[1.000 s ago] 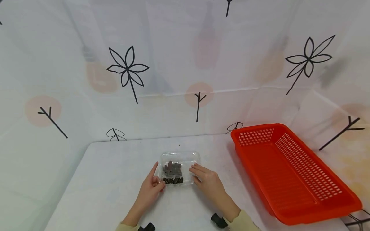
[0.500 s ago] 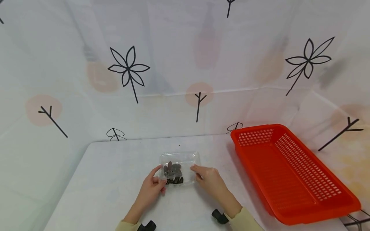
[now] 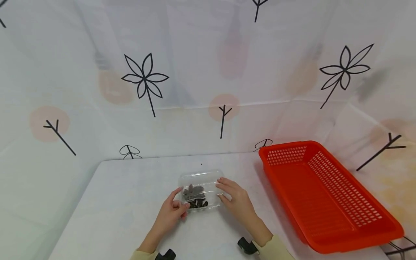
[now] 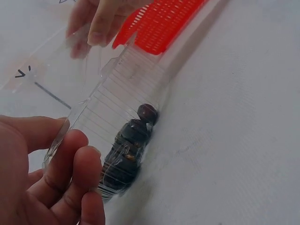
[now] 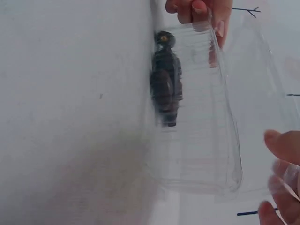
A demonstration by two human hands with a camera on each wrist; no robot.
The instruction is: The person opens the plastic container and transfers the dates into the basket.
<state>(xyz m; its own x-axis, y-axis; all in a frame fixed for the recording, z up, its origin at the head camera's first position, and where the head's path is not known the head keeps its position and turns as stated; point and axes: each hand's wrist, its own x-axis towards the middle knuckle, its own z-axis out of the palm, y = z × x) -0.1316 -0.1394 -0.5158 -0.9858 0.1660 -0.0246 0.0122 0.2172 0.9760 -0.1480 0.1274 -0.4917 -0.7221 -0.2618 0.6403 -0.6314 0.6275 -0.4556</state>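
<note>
A clear plastic box (image 3: 211, 198) with a hinged lid stands on the table, its lid (image 5: 253, 79) partly raised. Several dark, rounded pieces (image 3: 196, 196) lie toward its left side; the right wrist view shows them as a dark row (image 5: 166, 89) through the ribbed wall. Their kind is unclear. My left hand (image 3: 170, 213) pinches the box's left rim between thumb and fingers. At the right end my right hand (image 3: 238, 202) has its fingers apart and fairly straight, at the lid's edge. Whether those fingertips touch the plastic is hard to tell.
A large red plastic basket (image 3: 325, 202) with perforated sides stands at the right of the white table (image 3: 123, 202). Behind the table hangs a pale cloth (image 3: 182, 133) with line-drawn flowers. A tiny dark speck (image 3: 201, 164) lies beyond the box.
My right hand has gone from pinching the box's right edge to spread fingers. The lid looks more raised and the box has turned slightly. My left hand has stayed at the left rim.
</note>
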